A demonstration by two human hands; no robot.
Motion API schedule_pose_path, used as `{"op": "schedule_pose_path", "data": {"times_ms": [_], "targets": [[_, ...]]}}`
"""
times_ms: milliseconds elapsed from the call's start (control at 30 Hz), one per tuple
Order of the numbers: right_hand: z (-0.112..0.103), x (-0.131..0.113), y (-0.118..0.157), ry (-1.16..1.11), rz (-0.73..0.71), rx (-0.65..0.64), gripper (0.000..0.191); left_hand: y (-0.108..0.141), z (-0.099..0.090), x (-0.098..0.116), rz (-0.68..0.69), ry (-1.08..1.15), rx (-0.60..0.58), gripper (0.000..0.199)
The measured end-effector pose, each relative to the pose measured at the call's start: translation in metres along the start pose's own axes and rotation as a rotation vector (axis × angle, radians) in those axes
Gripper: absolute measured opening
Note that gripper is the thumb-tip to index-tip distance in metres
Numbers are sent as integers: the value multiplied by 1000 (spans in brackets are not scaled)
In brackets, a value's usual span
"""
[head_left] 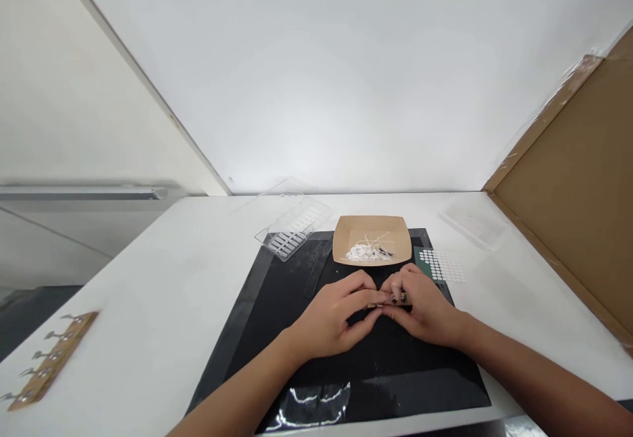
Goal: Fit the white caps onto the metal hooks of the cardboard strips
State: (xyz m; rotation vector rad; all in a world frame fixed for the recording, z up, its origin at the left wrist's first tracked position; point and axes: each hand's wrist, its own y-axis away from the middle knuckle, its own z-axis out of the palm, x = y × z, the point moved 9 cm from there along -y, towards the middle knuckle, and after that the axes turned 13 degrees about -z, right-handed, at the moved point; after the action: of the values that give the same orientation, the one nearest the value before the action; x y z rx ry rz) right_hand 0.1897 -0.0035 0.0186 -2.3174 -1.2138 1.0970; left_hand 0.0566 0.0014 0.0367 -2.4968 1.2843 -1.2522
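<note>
Over the black mat, both my hands meet at a small brownish strip with two dark shiny round studs. My left hand pinches its left end between thumb and fingers. From the other side, my right hand has its fingers curled round the same strip, thumb underneath. The fingertips of both hands nearly touch and hide much of the piece. Just beyond them stands a brown paper tray with white scraps and thin strips inside.
Clear plastic trays holding small pale pieces lie at the back left. Right of the paper tray is a green sheet with white dots. A clear lid lies farther right, near a cardboard panel. A wooden strip with metal hooks sits far left.
</note>
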Motion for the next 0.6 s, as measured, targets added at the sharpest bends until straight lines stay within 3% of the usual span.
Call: {"op": "schedule_pose_path", "data": {"times_ms": [200,367,600], "targets": [[2,4,5,-178,144,-8,28,0,-1,4,41,24,-59,29],[4,-1,3,-206,133,-47,17,-2,-4,4,33,73,-88,22],[3,9,7,-313,234,-5,12,-2,-10,-5,53,130,-12,19]]}}
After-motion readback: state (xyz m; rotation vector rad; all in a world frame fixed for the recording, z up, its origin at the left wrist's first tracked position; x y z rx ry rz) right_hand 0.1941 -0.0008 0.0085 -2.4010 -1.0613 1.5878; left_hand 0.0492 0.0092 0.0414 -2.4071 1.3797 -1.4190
